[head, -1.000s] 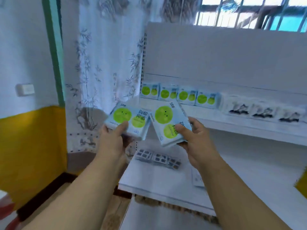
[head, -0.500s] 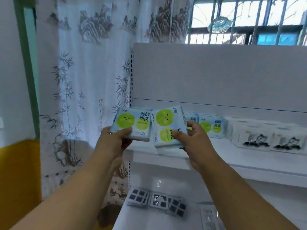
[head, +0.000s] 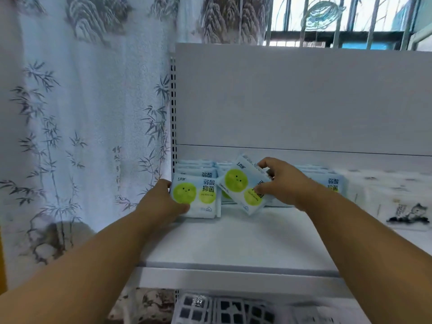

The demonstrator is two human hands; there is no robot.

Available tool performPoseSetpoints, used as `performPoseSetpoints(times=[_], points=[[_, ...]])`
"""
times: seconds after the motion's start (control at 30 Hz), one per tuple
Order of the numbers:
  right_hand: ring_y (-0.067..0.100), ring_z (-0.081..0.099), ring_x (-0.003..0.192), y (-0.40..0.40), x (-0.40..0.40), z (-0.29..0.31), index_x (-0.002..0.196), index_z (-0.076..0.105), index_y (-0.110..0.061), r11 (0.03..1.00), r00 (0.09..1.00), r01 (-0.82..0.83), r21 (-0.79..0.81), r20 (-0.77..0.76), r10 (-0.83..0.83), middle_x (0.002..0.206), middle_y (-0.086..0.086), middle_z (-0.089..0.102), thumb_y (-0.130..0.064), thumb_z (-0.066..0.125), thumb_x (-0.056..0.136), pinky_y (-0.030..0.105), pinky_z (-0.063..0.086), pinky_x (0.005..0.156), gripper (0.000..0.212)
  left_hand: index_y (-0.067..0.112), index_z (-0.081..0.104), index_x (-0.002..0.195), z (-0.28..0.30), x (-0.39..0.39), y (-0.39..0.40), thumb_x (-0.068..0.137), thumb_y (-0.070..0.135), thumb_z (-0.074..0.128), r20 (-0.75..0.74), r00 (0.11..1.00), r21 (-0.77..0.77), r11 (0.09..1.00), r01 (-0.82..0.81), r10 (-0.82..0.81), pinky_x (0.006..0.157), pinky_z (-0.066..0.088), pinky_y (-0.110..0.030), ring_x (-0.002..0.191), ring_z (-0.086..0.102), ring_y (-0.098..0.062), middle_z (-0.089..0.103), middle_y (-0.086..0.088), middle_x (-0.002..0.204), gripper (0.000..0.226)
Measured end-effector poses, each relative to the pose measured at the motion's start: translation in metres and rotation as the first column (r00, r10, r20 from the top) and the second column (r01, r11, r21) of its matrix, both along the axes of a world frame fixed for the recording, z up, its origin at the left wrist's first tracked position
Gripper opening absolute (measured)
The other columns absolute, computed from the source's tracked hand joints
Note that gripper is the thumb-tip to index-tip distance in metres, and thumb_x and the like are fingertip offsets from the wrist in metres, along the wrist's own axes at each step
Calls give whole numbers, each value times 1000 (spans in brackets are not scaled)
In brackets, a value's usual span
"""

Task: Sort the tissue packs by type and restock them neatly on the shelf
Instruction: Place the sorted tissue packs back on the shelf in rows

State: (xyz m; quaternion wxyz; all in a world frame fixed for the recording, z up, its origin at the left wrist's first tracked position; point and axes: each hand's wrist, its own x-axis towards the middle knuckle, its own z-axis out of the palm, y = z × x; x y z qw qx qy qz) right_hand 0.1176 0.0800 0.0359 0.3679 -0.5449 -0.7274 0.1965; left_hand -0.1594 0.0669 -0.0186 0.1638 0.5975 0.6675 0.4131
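Both hands were at the back-left of the white shelf [head: 233,242], each holding one pale-blue tissue pack printed with green circles. The left hand [head: 161,204] gripped the left pack [head: 196,197] by its lower-left corner, thumb over the front, remaining fingers hidden behind it. That pack stood upright and square, facing out, at the front of the leftmost stack, its bottom edge at shelf level; whether it was fully set down could not be told. The right hand [head: 284,183] gripped the right pack [head: 243,184] with curled fingers over its top-right edge and thumb on its front face. This pack was tilted, its left side low and right side high, with its lower corner touching or just above the shelf, right beside the left pack and apart from it by a thin gap.

Behind both held packs stood rows of matching blue packs [head: 198,168] against the shelf's back panel [head: 292,97]; more of the same type [head: 334,183] showed beyond the right wrist. Further right on the same shelf sat white packs with an ink-painting print [head: 406,206], grouped apart from the blue ones, blurry at the frame edge.

Below the shelf's front lip, a lower shelf carried packs with a dark grid pattern [head: 224,311], only partly in view. Left of the shelf hung a sheer curtain [head: 81,125] with bamboo print. A barred window [head: 350,17] showed above the back panel.
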Motion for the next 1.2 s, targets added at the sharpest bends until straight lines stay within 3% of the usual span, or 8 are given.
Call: performPoseSetpoints(times=[0.2,0.37,0.47,0.57,0.7,0.87,1.07,1.2], points=[[19,69,79,22,3,39,99,63,-29,999,956,3,-49,293,11,94,-3,71,-14,79,75,30,55,64,32,16,46,118,4,-3,12,74,24,79,-129,991,30,999,-37,40,74,51,-33,88,63,-24,63,-3,100,56],[23,74,79,29,12,52,97,66,-27,994,942,-2,-106,333,37,92,-1,74,-11,80,77,46,61,77,29,19,43,124,3,-10,14,73,22,81,-117,992,54,998,-37,43,70,49,-31,87,63,-22,64,-2,101,64],[21,74,78,29,12,54,96,67,-27,994,909,2,-112,415,45,91,-2,74,-12,80,76,43,61,77,28,19,44,120,3,-14,19,71,20,81,-110,992,44,997,-57,61,62,41,-27,84,61,-19,64,0,98,62],[17,68,76,31,-9,45,101,66,-29,990,872,-24,-141,481,90,95,-7,68,-16,79,77,31,57,71,30,17,44,110,4,-12,26,69,20,79,-153,986,-6,998,-68,66,67,45,-29,87,59,-20,61,-1,98,55],[14,54,93,43,-35,18,114,63,-27,995,834,42,91,545,-86,104,-7,59,-16,73,80,24,41,76,37,14,41,114,9,-9,36,70,24,79,-248,965,-58,993,-103,85,73,44,-31,90,55,-23,55,-1,98,59],[28,42,117,40,-45,-6,132,49,-25,938,654,120,324,685,-320,126,5,48,-33,62,84,41,36,95,50,15,41,110,14,-4,38,71,26,79,-322,943,-99,987,-124,86,74,43,-30,91,53,-22,52,0,96,55],[28,43,115,10,-56,-11,131,46,-21,900,752,71,430,569,-332,124,7,47,-36,62,84,41,35,93,52,9,41,128,17,14,5,73,31,76,-358,903,-29,964,-264,237,92,48,-42,114,52,-35,51,-14,123,68],[28,43,114,-26,-53,-11,133,45,-21,895,805,-31,444,542,-241,124,7,48,-34,59,86,41,36,92,51,13,43,127,17,43,-38,75,32,73,-353,896,79,963,-259,270,90,49,-43,110,53,-33,52,-12,119,63]])
